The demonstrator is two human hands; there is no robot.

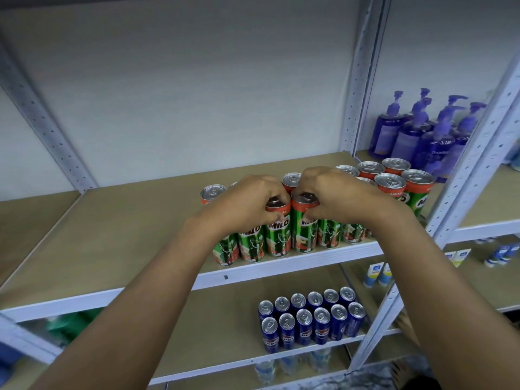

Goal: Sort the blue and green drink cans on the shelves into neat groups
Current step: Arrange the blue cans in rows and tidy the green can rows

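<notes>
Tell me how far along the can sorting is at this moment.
Done: the blue cans stand in two neat rows on the lower shelf. In hand: left hand and right hand each grip the top of a green can in the front row. Left: that row still looks uneven.

Both my arms stretched forward, wrists close; left hand (247,204) and right hand (334,195) curled, fingers pinching downward, knuckles up.
</notes>
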